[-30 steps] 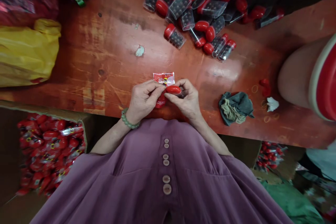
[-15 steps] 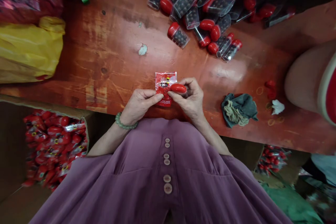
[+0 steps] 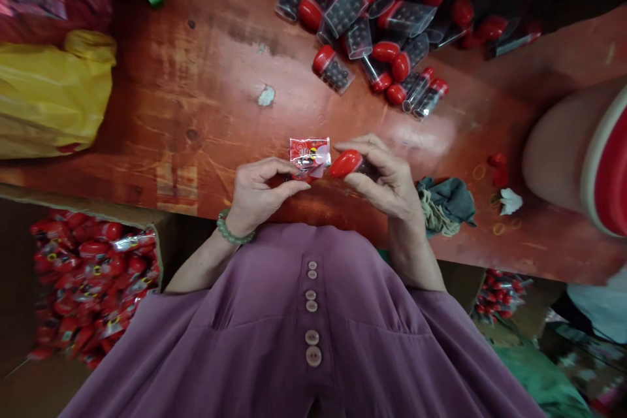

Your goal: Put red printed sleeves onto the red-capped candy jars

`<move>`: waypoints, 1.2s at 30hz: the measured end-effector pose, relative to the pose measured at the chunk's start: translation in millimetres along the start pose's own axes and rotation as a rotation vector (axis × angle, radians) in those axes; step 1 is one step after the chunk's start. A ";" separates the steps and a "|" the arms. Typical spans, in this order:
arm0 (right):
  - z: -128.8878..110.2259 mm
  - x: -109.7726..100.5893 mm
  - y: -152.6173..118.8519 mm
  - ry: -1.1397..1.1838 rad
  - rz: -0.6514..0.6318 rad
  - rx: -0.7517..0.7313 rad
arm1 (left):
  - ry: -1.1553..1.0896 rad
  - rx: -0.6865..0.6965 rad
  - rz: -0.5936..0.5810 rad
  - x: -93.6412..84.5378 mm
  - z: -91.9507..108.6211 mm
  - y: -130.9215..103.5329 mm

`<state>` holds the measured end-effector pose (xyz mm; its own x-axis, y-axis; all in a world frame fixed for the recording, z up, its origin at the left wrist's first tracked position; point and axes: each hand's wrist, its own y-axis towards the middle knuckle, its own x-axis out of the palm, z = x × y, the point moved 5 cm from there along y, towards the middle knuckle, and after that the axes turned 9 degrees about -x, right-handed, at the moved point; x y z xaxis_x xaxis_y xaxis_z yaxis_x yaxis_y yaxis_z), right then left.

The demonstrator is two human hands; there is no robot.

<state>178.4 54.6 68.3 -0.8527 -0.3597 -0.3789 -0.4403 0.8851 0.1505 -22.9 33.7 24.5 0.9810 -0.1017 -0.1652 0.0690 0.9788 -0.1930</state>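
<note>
My left hand [image 3: 264, 192] pinches a small red printed plastic packet [image 3: 309, 151] by its near edge, thumb below and fingers above. The packet's near part looks folded or bulged, and its mouth is partly hidden by my fingers. Just right of it, my right hand [image 3: 386, 176] grips a small clear container of dark balls with a red cap [image 3: 345, 163]. The cap points left toward the packet, close to its right edge. Most of the container's body is hidden in my palm. A green bead bracelet [image 3: 234, 228] circles my left wrist.
Several red-capped containers of dark balls [image 3: 345, 10] lie heaped at the back. A yellow bag [image 3: 53, 95] sits left, a pale bucket [image 3: 563, 150] right. A grey-green cloth [image 3: 448, 202] lies by my right wrist. Below left, a carton [image 3: 159, 255] holds filled red packets.
My right hand has moved right, off the packet, and its fingers now wrap the container with the cap turned left. The packet's near part has folded up in my left hand.
</note>
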 end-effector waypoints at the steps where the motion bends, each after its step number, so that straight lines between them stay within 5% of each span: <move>1: -2.3 1.1 1.6 -0.013 -0.029 -0.013 | 0.017 0.026 0.003 -0.4 1.2 0.2; 10: -2.9 6.6 11.6 -0.103 -0.287 -0.060 | 0.049 0.160 -0.030 -0.2 2.2 -1.7; 21: 5.3 17.3 7.7 -0.212 -0.630 0.009 | 0.054 0.071 -0.113 8.8 -11.6 -1.3; 29: 3.3 19.4 15.8 -0.079 -0.650 0.000 | 0.041 -0.029 -0.262 16.1 -11.6 1.9; 36: 31.2 27.8 6.3 0.349 -0.428 0.276 | -0.271 -0.310 -0.378 13.3 -25.9 4.6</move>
<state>160.7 59.4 30.2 -0.6784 -0.7343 -0.0252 -0.7147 0.6675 -0.2086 -14.2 32.2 -3.6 0.9128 -0.3461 0.2170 0.4085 0.7809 -0.4727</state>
